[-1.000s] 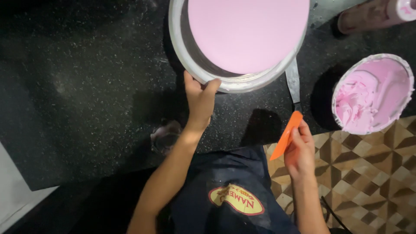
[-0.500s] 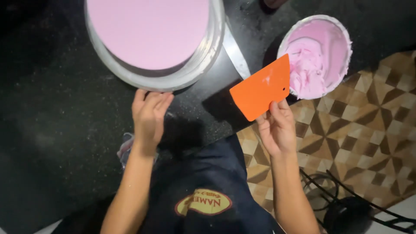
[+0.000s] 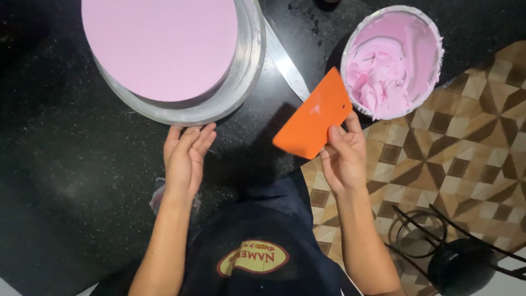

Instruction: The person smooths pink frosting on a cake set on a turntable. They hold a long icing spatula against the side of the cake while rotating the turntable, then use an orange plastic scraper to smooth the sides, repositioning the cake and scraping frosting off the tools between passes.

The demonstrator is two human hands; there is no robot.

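A round cake with smooth pink icing [image 3: 159, 46] sits on a silver turntable [image 3: 241, 82] on the black speckled counter [image 3: 60, 159]. My left hand [image 3: 185, 159] lies flat with its fingertips at the turntable's near rim and holds nothing. My right hand [image 3: 344, 153] grips a flat orange plastic scraper [image 3: 313, 114] by its lower corner, held up over the counter's edge. A white bowl of pink icing [image 3: 392, 60] stands just beyond the scraper, to the right.
A long metal spatula blade [image 3: 286, 63] lies on the counter between turntable and bowl. A patterned tile floor [image 3: 471, 148] shows at the right, with a black wire stool [image 3: 455, 257] at the lower right. My dark apron [image 3: 257, 246] fills the bottom middle.
My right hand has raised and turned the orange scraper so its flat face shows. My left hand came off the turntable's rim, then returned to it. The view shifted right.
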